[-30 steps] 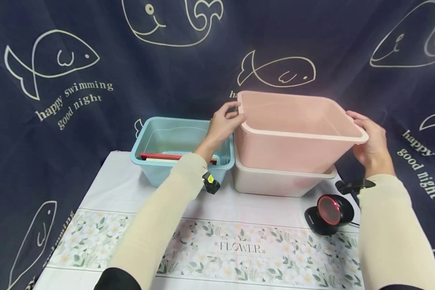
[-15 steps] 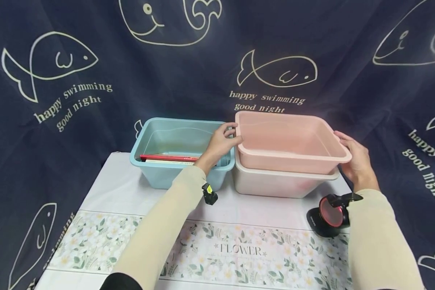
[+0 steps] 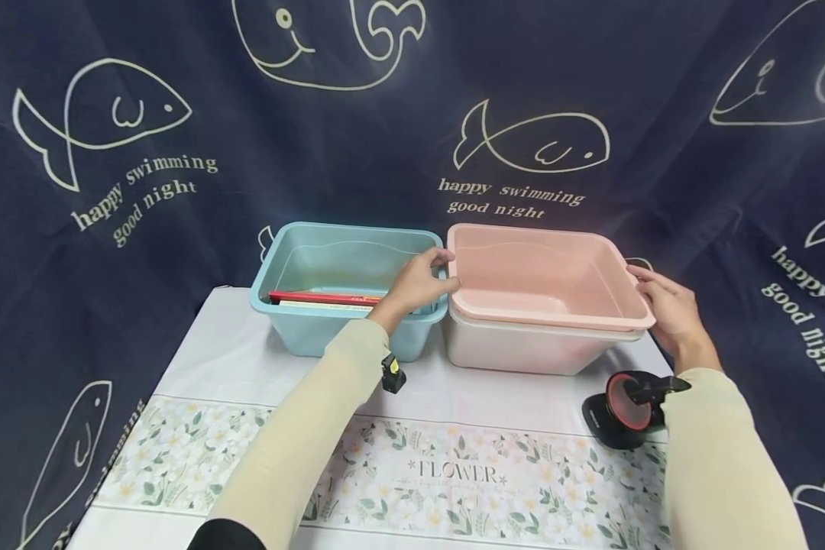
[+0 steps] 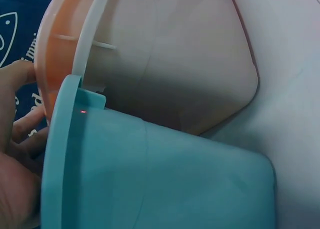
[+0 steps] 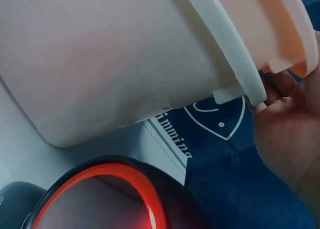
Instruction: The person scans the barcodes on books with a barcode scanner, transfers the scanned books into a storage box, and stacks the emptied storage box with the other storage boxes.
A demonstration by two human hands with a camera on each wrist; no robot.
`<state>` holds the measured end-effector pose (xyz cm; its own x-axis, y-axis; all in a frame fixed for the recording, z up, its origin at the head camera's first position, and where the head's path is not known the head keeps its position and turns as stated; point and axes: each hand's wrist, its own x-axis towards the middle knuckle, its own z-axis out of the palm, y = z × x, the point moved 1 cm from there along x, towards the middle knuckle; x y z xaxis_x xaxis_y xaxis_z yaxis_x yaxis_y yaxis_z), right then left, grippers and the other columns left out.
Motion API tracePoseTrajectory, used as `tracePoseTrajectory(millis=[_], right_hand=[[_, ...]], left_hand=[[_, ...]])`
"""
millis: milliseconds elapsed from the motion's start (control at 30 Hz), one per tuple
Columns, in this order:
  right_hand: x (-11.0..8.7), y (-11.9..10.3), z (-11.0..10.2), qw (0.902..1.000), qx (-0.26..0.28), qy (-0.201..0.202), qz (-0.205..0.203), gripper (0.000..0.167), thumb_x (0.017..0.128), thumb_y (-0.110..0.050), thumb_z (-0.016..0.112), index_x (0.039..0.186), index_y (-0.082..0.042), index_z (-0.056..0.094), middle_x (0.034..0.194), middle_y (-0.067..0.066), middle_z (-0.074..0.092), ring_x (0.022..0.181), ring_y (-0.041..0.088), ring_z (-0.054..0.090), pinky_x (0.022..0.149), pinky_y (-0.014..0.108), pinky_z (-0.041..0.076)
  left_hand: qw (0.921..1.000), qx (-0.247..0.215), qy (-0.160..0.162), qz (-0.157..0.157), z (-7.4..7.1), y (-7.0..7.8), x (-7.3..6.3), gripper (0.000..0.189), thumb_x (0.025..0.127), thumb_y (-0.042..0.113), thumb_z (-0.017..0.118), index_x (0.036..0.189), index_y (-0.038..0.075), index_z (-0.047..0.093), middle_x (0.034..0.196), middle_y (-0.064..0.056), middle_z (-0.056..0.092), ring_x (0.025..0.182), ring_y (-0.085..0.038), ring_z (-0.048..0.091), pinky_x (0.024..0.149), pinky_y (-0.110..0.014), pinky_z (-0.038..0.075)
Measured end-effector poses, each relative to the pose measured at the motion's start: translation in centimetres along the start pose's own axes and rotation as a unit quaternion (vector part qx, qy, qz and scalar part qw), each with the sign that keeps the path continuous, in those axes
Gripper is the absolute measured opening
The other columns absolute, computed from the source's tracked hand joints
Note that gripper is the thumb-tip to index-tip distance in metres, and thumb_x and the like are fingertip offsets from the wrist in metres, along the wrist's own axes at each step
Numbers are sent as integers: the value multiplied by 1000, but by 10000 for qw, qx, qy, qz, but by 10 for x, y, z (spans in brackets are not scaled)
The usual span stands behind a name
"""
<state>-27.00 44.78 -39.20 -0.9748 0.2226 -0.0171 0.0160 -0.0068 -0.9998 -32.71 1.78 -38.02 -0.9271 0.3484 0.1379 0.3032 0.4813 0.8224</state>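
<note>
A pink plastic storage bin [image 3: 546, 318] sits nested inside a white bin [image 3: 512, 351], its rim just above the white one. My left hand [image 3: 415, 286] holds the pink bin's left rim between thumb and fingers, reaching over the right end of a blue bin [image 3: 326, 332]. At the opposite end, my right hand [image 3: 670, 309] grips the pink rim, with fingers tucked under it in the right wrist view. The left wrist view shows the pink rim [image 4: 44, 64] close beside the white rim [image 4: 90, 34]. No contents show inside the pink bin.
The blue bin, directly left of the stacked pair, contains a red-edged book or box [image 3: 319, 298] and something pale. A black device with a round red-ringed face [image 3: 626, 405] stands at the front right. A flower-printed cloth [image 3: 454, 477] covers the table; a dark curtain [image 3: 357, 153] hangs behind.
The pink bin has gone down into the white bin and levelled out, its right end dropping most. Both hands have lowered with it, keeping to its rim.
</note>
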Motion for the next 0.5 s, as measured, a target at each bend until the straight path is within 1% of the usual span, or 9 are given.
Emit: tracePoseTrajectory(millis=[67,133,167,233,300,333,400,433,500], right_hand=[[-1,0,0,9993,-340,141,-29,44,102,-7,54,144,-15,63,96,-24,74,90,-7,68,74,11,57],[0,1,1,9936,-1082,326,-84,45,102,-9,52,147,-13,59,101,-25,71,89,-10,65,72,10,55],[0,1,2,9875,-1523,394,-107,46,103,-11,50,149,-12,57,108,-19,71,89,-10,63,72,9,54],[0,1,6,9683,-2450,473,-135,48,105,-17,46,152,-12,52,126,-3,70,94,-8,60,73,8,52],[0,0,11,9435,-3266,518,-208,50,107,-25,42,154,-12,49,143,13,62,104,4,62,78,10,50],[-1,-1,14,9337,-3534,522,-259,51,107,-28,41,155,-12,48,150,19,56,111,13,64,83,15,51],[-4,-6,19,9165,-3934,571,-453,52,108,-32,40,155,-11,48,152,24,53,123,31,63,93,28,53],[-7,-9,23,9093,-4071,624,-595,52,108,-32,41,154,-10,48,150,26,54,127,39,60,97,37,52],[-14,-15,30,8932,-4341,710,-930,52,108,-34,44,153,-9,49,147,28,55,129,47,58,103,51,48]], left_hand=[[9999,89,-49,11,-1,1,-1,50,92,30,71,138,15,58,146,-9,61,141,-25,54,119,-40,43],[9999,129,-43,32,-4,1,-2,49,93,32,72,138,16,59,147,-10,61,142,-26,53,119,-43,43],[9999,158,-16,46,-6,0,-2,49,93,33,72,138,17,59,147,-9,61,142,-26,53,119,-44,43],[9998,187,52,106,-12,-3,-6,49,95,33,71,139,17,59,147,-8,61,142,-27,53,119,-45,43],[9993,257,157,223,-20,-7,-12,49,96,34,70,141,16,59,147,-6,61,142,-28,53,118,-47,43],[9990,300,207,272,-26,-8,-15,49,97,35,69,141,16,59,147,-5,61,141,-29,53,118,-48,43],[9977,440,314,411,-37,-10,-22,50,98,36,67,143,16,58,148,-4,61,140,-31,53,118,-50,41],[9967,555,363,473,-44,-10,-26,51,98,37,66,143,17,57,149,-3,60,140,-31,53,120,-52,38],[9937,855,440,570,-57,-10,-37,53,98,41,64,145,20,56,151,-2,58,142,-31,51,123,-56,31]])
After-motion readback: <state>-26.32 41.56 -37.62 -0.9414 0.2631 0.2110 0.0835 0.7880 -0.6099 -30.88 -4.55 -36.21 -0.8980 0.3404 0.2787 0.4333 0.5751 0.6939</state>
